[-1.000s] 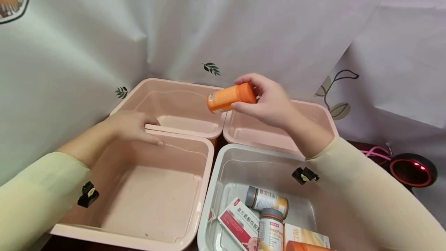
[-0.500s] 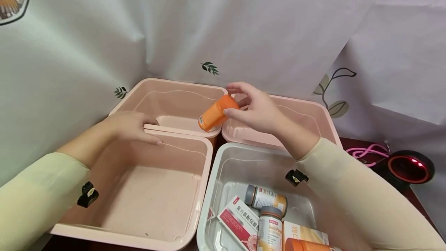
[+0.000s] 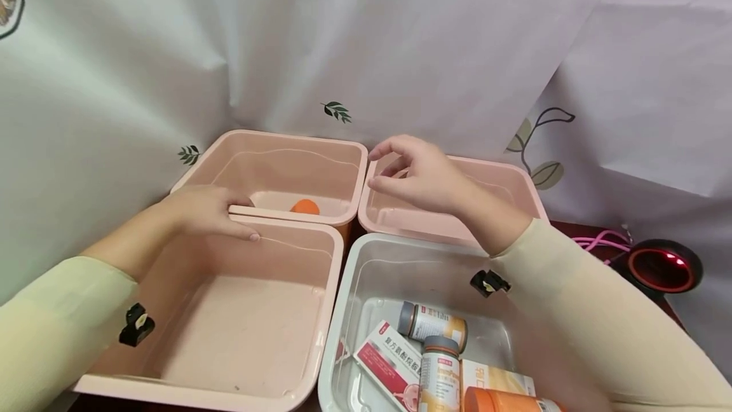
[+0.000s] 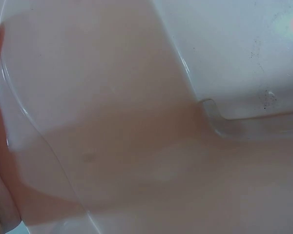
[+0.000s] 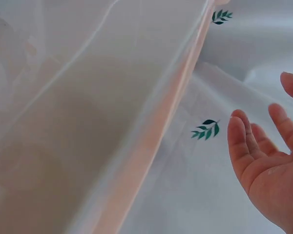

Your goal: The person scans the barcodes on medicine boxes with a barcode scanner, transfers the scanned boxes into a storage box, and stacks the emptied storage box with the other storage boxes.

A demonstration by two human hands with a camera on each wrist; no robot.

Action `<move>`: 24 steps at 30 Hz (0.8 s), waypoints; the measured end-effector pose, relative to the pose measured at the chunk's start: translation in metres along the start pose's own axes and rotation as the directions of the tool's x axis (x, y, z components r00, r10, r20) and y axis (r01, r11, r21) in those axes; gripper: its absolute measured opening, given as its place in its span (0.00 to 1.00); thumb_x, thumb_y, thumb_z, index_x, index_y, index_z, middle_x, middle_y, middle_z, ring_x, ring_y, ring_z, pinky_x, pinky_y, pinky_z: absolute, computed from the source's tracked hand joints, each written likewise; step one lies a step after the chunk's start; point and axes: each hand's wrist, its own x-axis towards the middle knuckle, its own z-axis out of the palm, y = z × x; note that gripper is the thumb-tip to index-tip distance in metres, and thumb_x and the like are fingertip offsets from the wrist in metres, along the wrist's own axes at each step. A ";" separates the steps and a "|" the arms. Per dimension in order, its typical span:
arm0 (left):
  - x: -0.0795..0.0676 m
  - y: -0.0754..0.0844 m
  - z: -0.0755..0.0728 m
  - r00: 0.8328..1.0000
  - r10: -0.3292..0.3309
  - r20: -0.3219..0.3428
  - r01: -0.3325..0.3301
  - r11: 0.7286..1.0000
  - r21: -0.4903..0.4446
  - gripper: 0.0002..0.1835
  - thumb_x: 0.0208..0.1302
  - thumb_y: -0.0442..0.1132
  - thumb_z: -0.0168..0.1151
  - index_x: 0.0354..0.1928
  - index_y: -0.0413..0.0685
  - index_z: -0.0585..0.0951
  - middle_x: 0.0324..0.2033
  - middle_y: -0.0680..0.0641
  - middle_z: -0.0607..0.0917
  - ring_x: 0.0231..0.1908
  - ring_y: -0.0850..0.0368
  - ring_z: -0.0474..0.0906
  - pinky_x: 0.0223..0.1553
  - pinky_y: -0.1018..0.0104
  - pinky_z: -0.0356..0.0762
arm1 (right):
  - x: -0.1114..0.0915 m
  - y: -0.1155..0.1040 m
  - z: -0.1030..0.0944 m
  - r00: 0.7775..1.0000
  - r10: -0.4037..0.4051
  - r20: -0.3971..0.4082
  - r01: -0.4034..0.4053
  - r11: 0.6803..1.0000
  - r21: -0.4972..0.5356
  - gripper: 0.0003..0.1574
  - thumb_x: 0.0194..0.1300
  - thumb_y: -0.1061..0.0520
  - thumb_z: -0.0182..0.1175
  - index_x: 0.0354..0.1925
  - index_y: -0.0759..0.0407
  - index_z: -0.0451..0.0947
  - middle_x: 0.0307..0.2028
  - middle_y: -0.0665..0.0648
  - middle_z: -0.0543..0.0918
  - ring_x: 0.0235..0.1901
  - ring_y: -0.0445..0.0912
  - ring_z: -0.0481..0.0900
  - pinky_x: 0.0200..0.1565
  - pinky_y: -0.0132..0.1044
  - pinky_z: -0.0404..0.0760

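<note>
My left hand [image 3: 200, 212] grips the adjoining rims of the front left pink bin [image 3: 332, 272] and the back left pink bin [image 3: 297, 137], thumb on the near side, other fingers behind. In the left wrist view part of the left hand [image 4: 2, 202] shows at the bin's edge. An orange bottle [image 3: 305, 206] is in the back left bin, mostly hidden by the near wall. My right hand [image 3: 420, 173] hovers over the back right pink bin [image 3: 528, 192], fingers loosely curved and holding nothing; the right wrist view shows its bare palm [image 5: 268, 185].
The grey bin [image 3: 343, 310] at front right contains two grey-capped bottles [image 3: 440, 377], a red and white medicine box [image 3: 391, 364], a yellowish box [image 3: 497, 377] and an orange-capped bottle [image 3: 483, 399]. A black round device [image 3: 666, 266] and pink cord [image 3: 600, 240] lie at right.
The orange bottle has left my right hand and dropped into the back left bin. My right hand first moved down and left, then opened. My left hand kept its place on the rims.
</note>
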 end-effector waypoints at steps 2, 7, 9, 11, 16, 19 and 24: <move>0.001 -0.001 0.000 1.000 0.005 0.003 -0.005 1.000 0.006 0.30 0.54 0.73 0.74 0.50 0.62 0.89 0.34 0.62 0.86 0.37 0.62 0.80 0.43 0.53 0.77 | -0.002 -0.002 -0.003 1.000 -0.017 0.017 0.017 1.000 -0.022 0.22 0.67 0.56 0.74 0.56 0.57 0.82 0.55 0.54 0.84 0.45 0.45 0.89 0.48 0.43 0.86; -0.001 -0.002 -0.003 1.000 0.001 0.006 -0.001 1.000 0.022 0.31 0.55 0.71 0.74 0.52 0.60 0.89 0.36 0.61 0.86 0.38 0.61 0.81 0.44 0.52 0.77 | -0.016 -0.008 -0.005 0.995 -0.087 0.058 0.091 0.992 -0.085 0.16 0.66 0.57 0.73 0.51 0.56 0.85 0.50 0.52 0.87 0.45 0.44 0.88 0.50 0.42 0.86; -0.002 -0.002 -0.004 1.000 -0.001 0.009 0.001 1.000 0.017 0.30 0.55 0.71 0.74 0.52 0.60 0.89 0.36 0.61 0.86 0.38 0.61 0.81 0.44 0.52 0.77 | -0.026 -0.009 -0.004 0.992 -0.108 0.066 0.115 0.986 -0.119 0.14 0.66 0.57 0.74 0.50 0.55 0.86 0.47 0.50 0.88 0.44 0.43 0.88 0.48 0.42 0.86; -0.003 -0.003 -0.005 1.000 0.001 0.012 -0.001 1.000 0.011 0.30 0.55 0.70 0.74 0.52 0.59 0.89 0.36 0.61 0.86 0.37 0.61 0.81 0.44 0.52 0.77 | -0.036 -0.008 -0.002 0.990 -0.127 0.069 0.136 0.980 -0.144 0.12 0.66 0.56 0.74 0.48 0.55 0.87 0.45 0.49 0.89 0.43 0.42 0.87 0.46 0.42 0.86; -0.005 -0.005 -0.006 1.000 -0.003 0.009 0.003 1.000 0.016 0.32 0.55 0.70 0.75 0.53 0.58 0.89 0.37 0.60 0.87 0.38 0.61 0.81 0.45 0.51 0.77 | -0.061 -0.004 0.003 0.987 -0.139 0.078 0.151 0.972 -0.181 0.09 0.66 0.56 0.74 0.45 0.53 0.88 0.40 0.44 0.88 0.39 0.39 0.86 0.42 0.43 0.87; -0.005 -0.006 -0.006 1.000 -0.005 0.007 0.005 1.000 0.016 0.32 0.56 0.70 0.75 0.54 0.57 0.89 0.37 0.60 0.87 0.38 0.61 0.81 0.45 0.51 0.77 | -0.074 0.002 0.006 0.986 -0.141 0.093 0.156 0.970 -0.186 0.07 0.66 0.57 0.75 0.43 0.52 0.88 0.37 0.42 0.87 0.36 0.38 0.85 0.40 0.42 0.87; -0.004 -0.004 -0.005 1.000 0.008 0.017 -0.008 1.000 0.016 0.31 0.56 0.70 0.74 0.53 0.59 0.89 0.36 0.62 0.86 0.37 0.62 0.81 0.43 0.52 0.77 | -0.100 0.016 0.013 0.983 -0.145 0.115 0.166 0.964 -0.205 0.07 0.64 0.59 0.75 0.40 0.54 0.87 0.32 0.40 0.85 0.32 0.35 0.83 0.37 0.36 0.86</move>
